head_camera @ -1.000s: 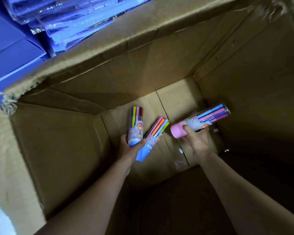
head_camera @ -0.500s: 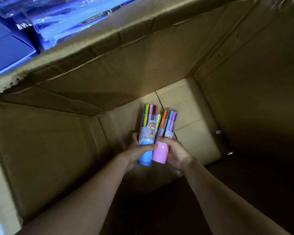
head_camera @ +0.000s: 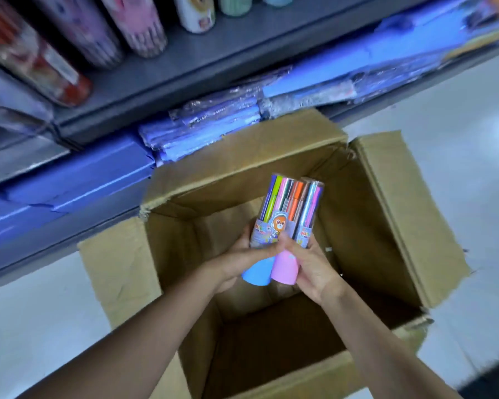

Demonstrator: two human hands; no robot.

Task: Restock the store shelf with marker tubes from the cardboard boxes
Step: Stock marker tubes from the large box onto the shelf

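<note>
While the shelf (head_camera: 202, 67) sits up to my left with its row of tubes (head_camera: 139, 27) lying blurred across the grey board, I judge the step in hand to be the carry from box to shelf, and the thing to get right is keeping my bundle together on the way up. My left hand (head_camera: 236, 263) wraps the blue-capped tube (head_camera: 264, 226) from the outer side, thumb laid across the front just under the bear label, fingers curled behind where I cannot see them. Pressed against it is the pink-capped tube (head_camera: 288, 263), and my right hand (head_camera: 314, 266) closes round that one from the right — both hands full, nothing slack. A third tube may be tucked behind these two; I cannot tell from here. The bundle hangs over the mouth of the cardboard box (head_camera: 386, 214), caps toward me, marker tips pointing away toward the shelf.

To do this well I would keep the tubes squeezed side against side so neither slides out endways — smooth plastic, round, likely slippery. I would lift clear of the far flap (head_camera: 242, 156) before swinging left, then look for a gap in the row. Setting them down one at a time, I would free the left hand's tube first, since it is nearest the shelf.
</note>
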